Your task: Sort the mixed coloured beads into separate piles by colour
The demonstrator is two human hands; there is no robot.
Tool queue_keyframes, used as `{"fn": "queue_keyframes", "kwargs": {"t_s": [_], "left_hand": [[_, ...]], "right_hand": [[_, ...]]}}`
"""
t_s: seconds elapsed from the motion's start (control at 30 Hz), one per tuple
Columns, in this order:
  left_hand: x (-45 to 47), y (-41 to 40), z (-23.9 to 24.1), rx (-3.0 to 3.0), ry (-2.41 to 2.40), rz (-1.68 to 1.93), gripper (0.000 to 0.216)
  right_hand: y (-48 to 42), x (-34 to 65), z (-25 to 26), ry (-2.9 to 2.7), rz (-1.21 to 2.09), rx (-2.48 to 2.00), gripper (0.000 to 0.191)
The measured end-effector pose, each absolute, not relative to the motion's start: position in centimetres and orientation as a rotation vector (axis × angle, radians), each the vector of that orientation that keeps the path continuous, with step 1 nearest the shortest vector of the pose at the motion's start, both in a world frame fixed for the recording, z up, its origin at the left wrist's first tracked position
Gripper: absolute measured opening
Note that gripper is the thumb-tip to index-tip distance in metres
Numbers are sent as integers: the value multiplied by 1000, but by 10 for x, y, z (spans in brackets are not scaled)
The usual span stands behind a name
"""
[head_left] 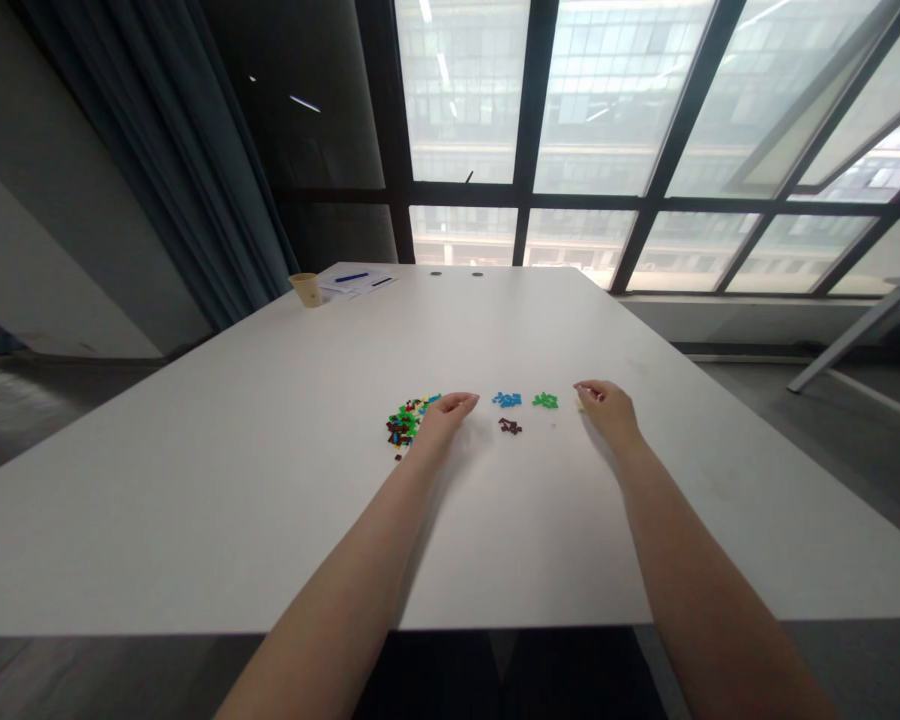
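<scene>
My left hand (448,412) hovers at the right side of a mixed heap of small coloured pieces (403,424), partly covering it. Its thumb and fingers are pinched together; whatever they hold is too small to make out. To the right, my right hand (609,406) is also closed in a pinch, close above pale yellow pieces (580,407) that it partly hides. Between the hands lie a small blue pile (507,400), a green pile (545,401) and a dark brown pile (510,427). One tiny whitish piece (553,426) sits below the green pile.
A wide white table (270,480) carries everything. At its far left stand a paper cup (307,290) and some papers (345,288) with a blue pen (352,277) on them. Dark-framed windows rise behind the table, and a blue curtain (172,150) hangs at the left.
</scene>
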State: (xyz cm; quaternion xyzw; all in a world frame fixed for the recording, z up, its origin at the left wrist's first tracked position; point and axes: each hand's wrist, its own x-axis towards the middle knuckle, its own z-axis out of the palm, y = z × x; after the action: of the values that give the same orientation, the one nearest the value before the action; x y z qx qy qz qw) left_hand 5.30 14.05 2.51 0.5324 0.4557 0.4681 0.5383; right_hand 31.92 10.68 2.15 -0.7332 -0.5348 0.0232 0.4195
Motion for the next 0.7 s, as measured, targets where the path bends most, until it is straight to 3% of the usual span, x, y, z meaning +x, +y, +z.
{"fn": "queue_keyframes", "kwargs": {"t_s": [0.1,0.23,0.47,0.7], "left_hand": [[60,130,30,696,640,883,16],[62,124,31,383,417,748,11],[61,130,27,302,365,759,10],[64,127,23,347,554,661,6]], "right_hand": [[107,315,23,-1375,50,-1834,34],[106,311,24,-1398,55,-1827,33],[104,307,26,-1431,37,-1754,28],[88,247,41,-1719,-68,-1252,18]]}}
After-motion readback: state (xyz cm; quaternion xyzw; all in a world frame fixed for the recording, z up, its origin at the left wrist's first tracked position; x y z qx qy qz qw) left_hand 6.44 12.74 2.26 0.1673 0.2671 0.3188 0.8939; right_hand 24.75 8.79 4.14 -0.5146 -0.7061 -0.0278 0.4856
